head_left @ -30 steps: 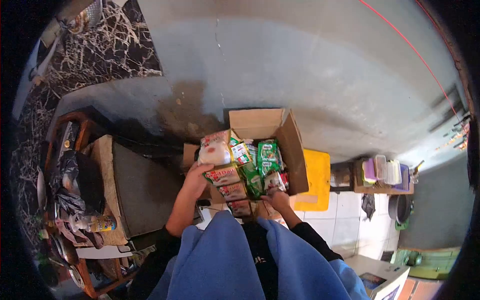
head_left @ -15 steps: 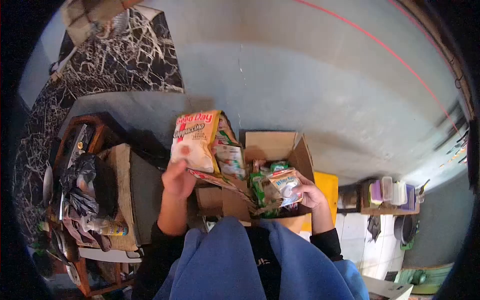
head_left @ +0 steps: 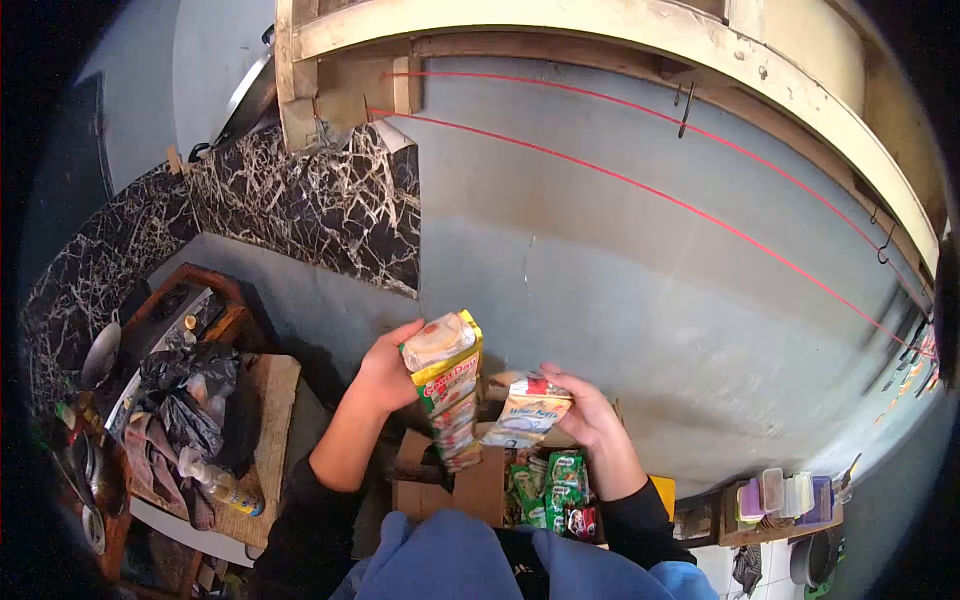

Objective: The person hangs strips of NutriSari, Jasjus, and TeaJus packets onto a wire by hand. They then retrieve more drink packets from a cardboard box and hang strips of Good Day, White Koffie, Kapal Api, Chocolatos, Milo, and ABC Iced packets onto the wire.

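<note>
My left hand (head_left: 388, 368) grips a long strip of Good Day sachets (head_left: 450, 400), folded over at the top and hanging down. Closed on the white and brown sachets (head_left: 530, 408) is my right hand (head_left: 583, 405), just to the right of the strip. The two bundles hang close to each other. Below them an open cardboard box (head_left: 480, 488) holds green sachets (head_left: 563, 480) and a few red ones.
On the left, a wooden board (head_left: 272, 400) bears black plastic bags (head_left: 190, 405) and a bottle (head_left: 225, 487). Plastic containers (head_left: 790, 495) stand on a shelf at the right. Red strings (head_left: 620, 180) cross the wall beneath a wooden beam.
The view has tilted upward. Both hands have come up away from the box, and the left-hand strip has turned and now hangs downward. The green sachets show more clearly.
</note>
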Motion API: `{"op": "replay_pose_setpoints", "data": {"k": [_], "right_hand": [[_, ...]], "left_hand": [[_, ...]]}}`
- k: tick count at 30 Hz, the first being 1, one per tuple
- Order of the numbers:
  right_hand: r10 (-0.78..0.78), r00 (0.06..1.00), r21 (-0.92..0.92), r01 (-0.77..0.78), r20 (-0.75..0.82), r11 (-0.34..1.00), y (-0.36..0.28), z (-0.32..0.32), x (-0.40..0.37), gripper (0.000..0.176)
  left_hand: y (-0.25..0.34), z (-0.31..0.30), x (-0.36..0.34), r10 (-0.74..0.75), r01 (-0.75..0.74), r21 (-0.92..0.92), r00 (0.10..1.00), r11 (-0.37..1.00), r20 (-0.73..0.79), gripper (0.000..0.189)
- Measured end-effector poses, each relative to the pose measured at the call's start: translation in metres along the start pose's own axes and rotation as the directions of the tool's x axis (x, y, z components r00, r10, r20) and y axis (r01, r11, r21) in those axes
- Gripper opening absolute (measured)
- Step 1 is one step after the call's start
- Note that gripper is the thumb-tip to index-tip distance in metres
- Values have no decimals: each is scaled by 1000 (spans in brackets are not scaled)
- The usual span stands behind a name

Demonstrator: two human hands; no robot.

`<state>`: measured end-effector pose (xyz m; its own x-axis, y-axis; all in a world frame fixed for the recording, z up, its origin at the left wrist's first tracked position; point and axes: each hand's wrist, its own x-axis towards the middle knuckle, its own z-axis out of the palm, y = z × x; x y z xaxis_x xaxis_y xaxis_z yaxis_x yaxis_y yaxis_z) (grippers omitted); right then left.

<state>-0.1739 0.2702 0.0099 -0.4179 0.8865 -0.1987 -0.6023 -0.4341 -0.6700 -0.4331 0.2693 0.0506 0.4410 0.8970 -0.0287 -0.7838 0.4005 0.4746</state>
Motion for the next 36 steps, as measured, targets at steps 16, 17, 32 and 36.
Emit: {"op": "replay_pose_setpoints", "data": {"k": [16,17,32,36], "right_hand": [[107,985,89,-120,136,989,18,22,-5,41],[180,972,1,-182,151,983,26,12,2,37],[-188,967,-21,194,173,981,-50,78,12,32],[-512,801,-130,569,311,812,-81,122,12,34]], "left_hand": [[49,44,-17,271,-273,722,955,636,121,38],[48,41,-15,256,-264,700,959,664,119,38],[63,51,2,153,-241,562,968,791,200,37],[66,64,11,151,-323,749,945,579,291,34]]}}
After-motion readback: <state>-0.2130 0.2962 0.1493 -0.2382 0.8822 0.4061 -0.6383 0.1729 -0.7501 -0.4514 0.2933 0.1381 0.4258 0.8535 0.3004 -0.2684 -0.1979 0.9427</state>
